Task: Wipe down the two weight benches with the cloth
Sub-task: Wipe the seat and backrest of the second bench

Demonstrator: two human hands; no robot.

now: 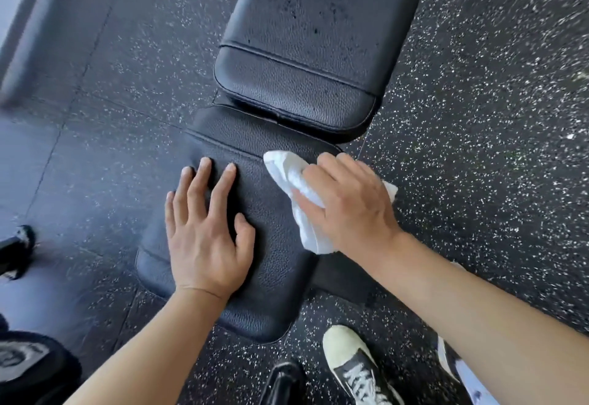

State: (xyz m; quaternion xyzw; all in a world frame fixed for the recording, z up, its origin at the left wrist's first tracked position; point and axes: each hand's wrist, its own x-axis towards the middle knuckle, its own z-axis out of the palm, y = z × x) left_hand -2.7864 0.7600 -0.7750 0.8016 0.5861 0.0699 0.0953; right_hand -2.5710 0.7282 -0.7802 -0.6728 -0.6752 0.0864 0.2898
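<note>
- The left hand (pixel 208 239) lies flat on the black seat pad (pixel 274 293) of the worktop, fingers straight and spread, its grip holding nothing.
- The right hand (pixel 349 204) presses a crumpled white cloth (pixel 287 165) onto the pad's far right corner, fingers curled over it.
- The longer back pad (pixel 318 54) lies just beyond the seat pad.
- A shoe (pixel 353 366) stands on the speckled rubber floor (pixel 478 118) near the seat's end.
</note>
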